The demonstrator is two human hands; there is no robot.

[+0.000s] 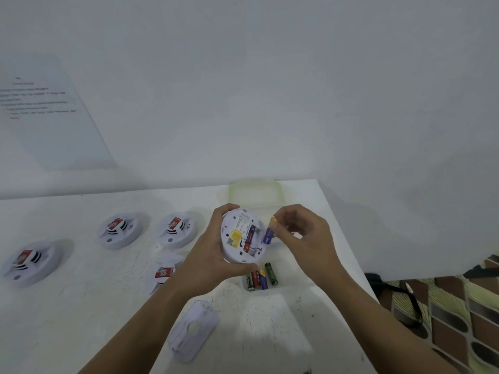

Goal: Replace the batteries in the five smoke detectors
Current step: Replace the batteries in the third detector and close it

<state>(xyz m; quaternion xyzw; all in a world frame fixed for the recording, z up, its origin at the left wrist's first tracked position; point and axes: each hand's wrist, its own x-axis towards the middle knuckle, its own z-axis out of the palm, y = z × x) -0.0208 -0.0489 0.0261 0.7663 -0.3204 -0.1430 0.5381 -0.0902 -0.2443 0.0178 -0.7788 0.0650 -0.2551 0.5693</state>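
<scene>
The person stands at a white table [81, 319] pushed against the wall. The left hand [213, 255] holds a round white smoke detector [232, 251] above the table with its back side turned up. The thumb curls round the near edge and the fingers wrap over the far edge. In the open compartment a red and black battery [249, 237] already lies. The right hand [305, 238] pinches a purple battery [269, 231] with a gold end between thumb and fingertips. It holds this one at the right edge of the smoke detector, beside the compartment (the picture is soft there, so I cannot tell if it touches the plastic).

Under the hands a clear box [294, 276] stands on the table, and its green lid [253, 194] is folded back toward the wall. Four loose batteries [260, 278] lie side by side in the near left corner of the box.

A white cover plate [193, 329] lies flat on the table between the two forearms. To the left, three detectors rest face up, each with a red label: the far-left detector [29, 263], the middle detector [118, 229] and the third detector [176, 228]. A fourth detector [162, 273] sits nearer, partly hidden behind the left forearm.

On the wall at the left hangs a paper sheet [40, 103]; its print is too blurred to read.
</scene>
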